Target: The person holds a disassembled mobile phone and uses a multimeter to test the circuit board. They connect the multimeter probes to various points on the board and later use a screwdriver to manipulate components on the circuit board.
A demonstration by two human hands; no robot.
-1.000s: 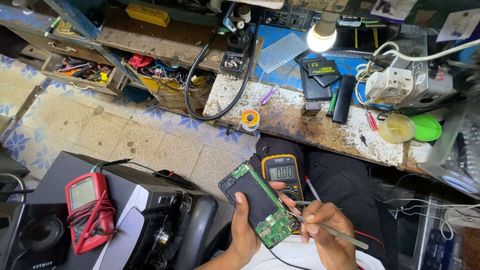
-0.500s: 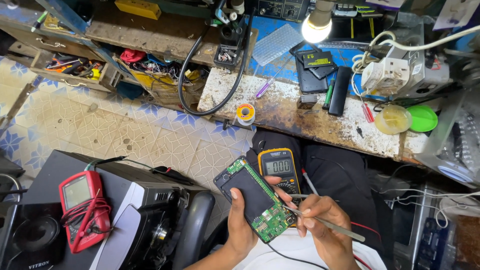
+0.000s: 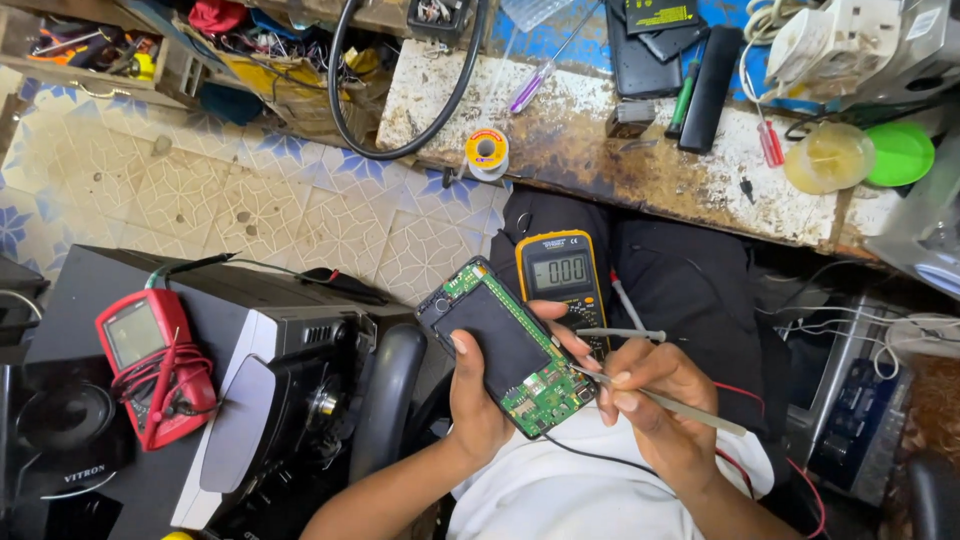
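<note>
My left hand (image 3: 478, 400) grips an opened phone (image 3: 505, 345) with its back off, showing a black battery and green circuit board. My right hand (image 3: 655, 405) pinches thin metal tweezers (image 3: 680, 405) whose tip touches the lower part of the board. A second metal probe (image 3: 620, 334) also pokes out from the right hand's fingers. A thin black wire runs from the phone's bottom edge across my white shirt. A yellow multimeter (image 3: 560, 272) rests on my dark trousers just behind the phone.
A worn workbench edge (image 3: 600, 165) ahead carries a solder spool (image 3: 487, 153), screwdrivers, black phone parts and a green lid (image 3: 900, 152). On the left a red multimeter (image 3: 155, 365) lies on a black-and-white speaker box (image 3: 250, 330). Patterned floor tiles (image 3: 230, 200) lie between.
The view has tilted down and drawn closer. Both hands with the phone and tweezers sit higher and larger in frame; the tweezers stay on the board.
</note>
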